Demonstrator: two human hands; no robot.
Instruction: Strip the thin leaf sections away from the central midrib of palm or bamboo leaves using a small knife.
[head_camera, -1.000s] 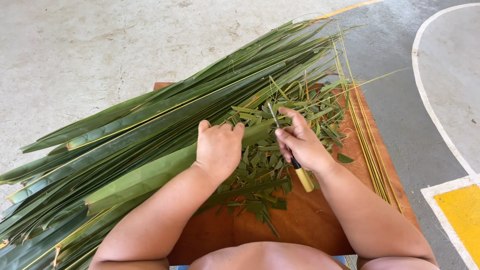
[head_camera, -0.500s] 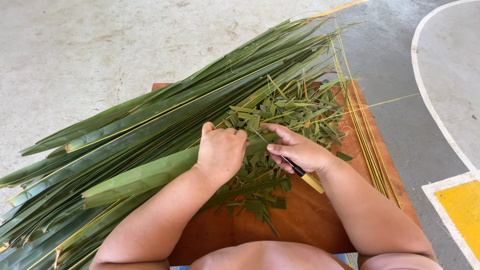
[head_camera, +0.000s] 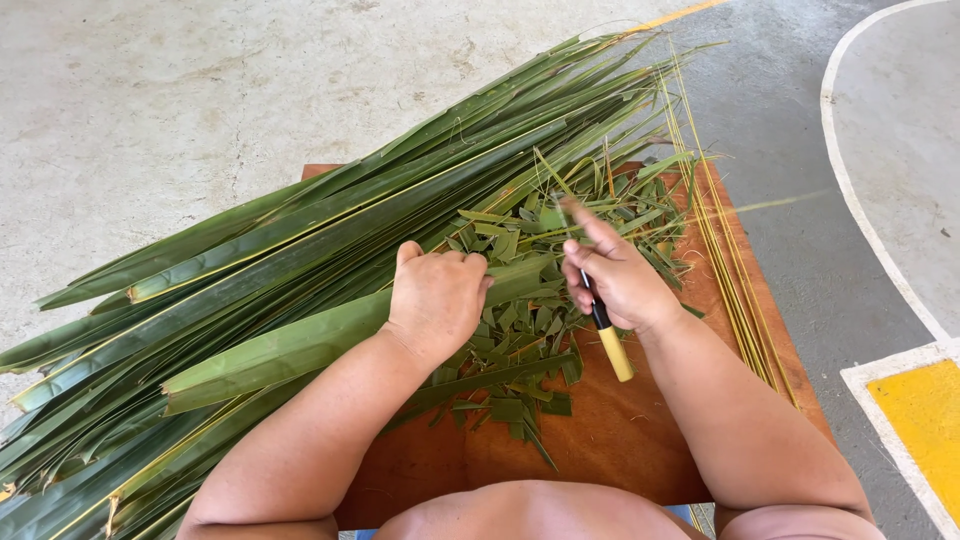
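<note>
Hands trimming palm leaves on tabletop (head_camera: 620, 440).
Left hand (head_camera: 437, 297) fingers curled, gripping leaf (head_camera: 300, 345); right hand (head_camera: 620, 275) fingers pinching knife (head_camera: 608, 335).

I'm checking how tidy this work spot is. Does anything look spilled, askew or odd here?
Nothing looks damaged. Cut green leaf scraps lie scattered loosely over the wooden board between the left hand, which presses a long leaf, and the right hand, which holds a yellow-handled knife. Thin stripped midribs lie along the board's right edge.

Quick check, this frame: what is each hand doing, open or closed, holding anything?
Left hand: closed on a green leaf.
Right hand: closed on a knife, yellow handle sticking out below.
</note>
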